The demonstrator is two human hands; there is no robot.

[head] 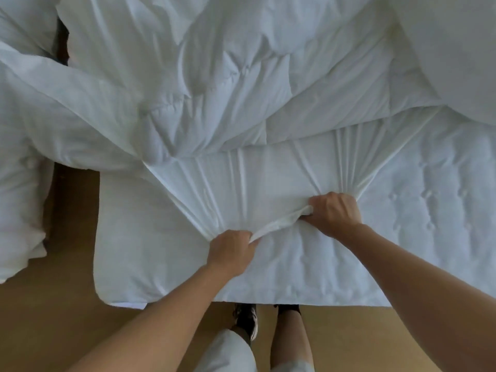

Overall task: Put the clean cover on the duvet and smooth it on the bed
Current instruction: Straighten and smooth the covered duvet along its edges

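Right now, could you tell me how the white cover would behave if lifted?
Probably floppy: the cover pleats where the left hand and right hand grip it. Likely thin and light: its edge rolls into a narrow band between them.

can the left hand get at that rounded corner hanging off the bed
Probably yes: the rounded corner lies bare beside the left hand, nothing between them, but that hand grips the cover edge and must let go first.

The cover (268, 181) lies on the near edge of the bed (434, 216) before me, the bunched duvet (214, 89) behind it, pillows (18, 200) at left, floor (53, 318) under my feet (248, 319).
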